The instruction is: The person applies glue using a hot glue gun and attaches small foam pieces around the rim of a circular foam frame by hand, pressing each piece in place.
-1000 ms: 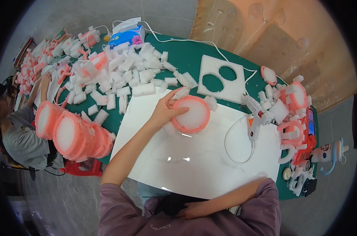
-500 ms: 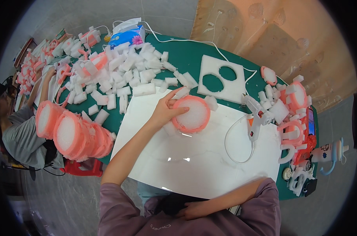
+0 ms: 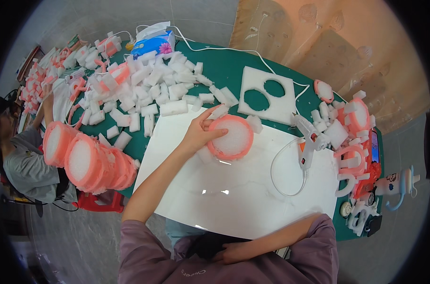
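My left hand (image 3: 201,132) grips a round white foam disc (image 3: 231,136) with a pink foam rim, thumb on its face and fingers behind its left edge. Small white foam blocks (image 3: 254,124) stick out at the disc's sides. The disc is over the white glossy board (image 3: 243,199). Down at my lap, below the board's near edge, my right hand (image 3: 231,254) rests by a dark thing; its fingers are partly hidden, so I cannot make out any hold. A white glue gun (image 3: 309,142) with a looped cable stands on the board, right of the disc.
Loose white foam blocks (image 3: 153,80) heap at the back left, near a blue tissue pack (image 3: 153,45). Stacked pink-rimmed foam rounds (image 3: 85,163) stand at the left edge. A foam sheet (image 3: 286,106) with two holes lies behind. A co-worker's grey sleeve (image 3: 30,163) is far left.
At the far left, the co-worker's arm and head have shifted slightly. My hands and the foam disc look the same.
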`<state>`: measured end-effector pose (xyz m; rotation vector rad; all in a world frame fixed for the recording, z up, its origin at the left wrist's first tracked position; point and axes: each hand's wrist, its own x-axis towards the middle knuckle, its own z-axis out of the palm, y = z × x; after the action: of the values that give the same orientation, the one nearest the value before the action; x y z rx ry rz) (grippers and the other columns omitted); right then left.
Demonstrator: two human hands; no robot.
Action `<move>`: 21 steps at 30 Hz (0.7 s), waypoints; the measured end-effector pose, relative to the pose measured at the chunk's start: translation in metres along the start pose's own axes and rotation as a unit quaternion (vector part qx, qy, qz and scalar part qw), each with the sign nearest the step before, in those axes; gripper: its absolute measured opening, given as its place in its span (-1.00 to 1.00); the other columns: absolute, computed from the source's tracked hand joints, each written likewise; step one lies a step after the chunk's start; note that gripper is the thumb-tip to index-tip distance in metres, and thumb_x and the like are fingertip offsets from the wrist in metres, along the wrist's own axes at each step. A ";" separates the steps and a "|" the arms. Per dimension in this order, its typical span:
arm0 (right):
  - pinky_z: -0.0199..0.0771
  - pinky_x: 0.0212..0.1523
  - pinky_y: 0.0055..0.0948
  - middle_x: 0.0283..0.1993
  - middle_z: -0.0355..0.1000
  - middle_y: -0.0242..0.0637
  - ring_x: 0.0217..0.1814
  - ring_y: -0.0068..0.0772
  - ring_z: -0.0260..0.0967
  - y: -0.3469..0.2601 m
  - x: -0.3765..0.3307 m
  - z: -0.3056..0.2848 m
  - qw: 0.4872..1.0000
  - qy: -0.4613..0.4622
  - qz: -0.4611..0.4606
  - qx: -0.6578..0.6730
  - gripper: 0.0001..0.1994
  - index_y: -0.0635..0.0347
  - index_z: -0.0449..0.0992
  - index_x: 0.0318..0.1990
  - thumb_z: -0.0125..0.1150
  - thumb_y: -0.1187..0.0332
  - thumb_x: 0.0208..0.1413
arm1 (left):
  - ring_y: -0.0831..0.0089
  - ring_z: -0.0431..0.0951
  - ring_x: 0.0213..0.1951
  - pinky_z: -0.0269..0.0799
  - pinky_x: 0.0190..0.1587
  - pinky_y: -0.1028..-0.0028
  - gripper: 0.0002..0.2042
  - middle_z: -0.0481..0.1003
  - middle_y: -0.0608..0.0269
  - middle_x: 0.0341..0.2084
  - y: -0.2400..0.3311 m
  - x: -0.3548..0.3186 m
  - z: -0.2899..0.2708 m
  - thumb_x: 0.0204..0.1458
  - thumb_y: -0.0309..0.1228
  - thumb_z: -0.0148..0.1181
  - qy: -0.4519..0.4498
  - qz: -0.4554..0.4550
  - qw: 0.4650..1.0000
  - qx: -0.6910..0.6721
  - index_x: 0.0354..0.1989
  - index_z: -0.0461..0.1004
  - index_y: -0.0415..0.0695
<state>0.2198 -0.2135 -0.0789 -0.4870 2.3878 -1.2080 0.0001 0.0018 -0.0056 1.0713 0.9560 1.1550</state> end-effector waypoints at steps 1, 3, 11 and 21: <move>0.20 0.08 0.15 0.19 0.12 -0.22 0.17 -0.14 0.17 0.002 0.001 0.006 1.000 0.007 -0.002 -0.005 -0.70 0.21 0.28 -0.05 -0.07 0.34 0.04 | 0.55 0.50 -0.25 0.37 -0.13 0.53 -0.33 0.52 0.20 -0.31 0.001 0.000 0.001 -0.17 -0.52 0.26 0.000 -0.001 1.000 0.001 0.19 0.12 -0.14; 0.20 0.08 0.15 0.19 0.12 -0.21 0.16 -0.14 0.18 0.005 0.002 0.010 1.000 0.015 -0.005 -0.011 -0.70 0.21 0.28 -0.05 -0.07 0.34 0.04 | 0.55 0.50 -0.25 0.37 -0.13 0.53 -0.33 0.52 0.20 -0.31 0.002 -0.001 0.002 -0.17 -0.51 0.26 -0.001 -0.002 1.000 0.003 0.19 0.12 -0.14; 0.20 0.08 0.13 0.19 0.11 -0.21 0.15 -0.15 0.19 0.002 0.003 0.004 1.000 -0.007 0.003 -0.020 -0.68 0.21 0.26 -0.04 -0.05 0.34 0.03 | 0.53 0.49 -0.23 0.37 -0.12 0.51 -0.33 0.51 0.17 -0.27 0.004 -0.002 0.001 -0.16 -0.50 0.26 -0.005 0.000 1.000 0.002 0.19 0.12 -0.15; 0.26 0.07 0.06 0.18 0.11 -0.16 0.18 -0.14 0.15 0.003 0.003 0.006 1.000 -0.002 -0.001 -0.028 -0.68 0.25 0.25 -0.06 -0.01 0.36 0.01 | 0.53 0.49 -0.22 0.38 -0.11 0.51 -0.34 0.51 0.17 -0.26 0.004 -0.002 0.002 -0.16 -0.52 0.25 0.000 -0.010 1.000 0.003 0.19 0.11 -0.14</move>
<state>0.2201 -0.2177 -0.0848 -0.5097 2.4235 -1.1414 0.0006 0.0001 -0.0011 1.0644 0.9683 1.1371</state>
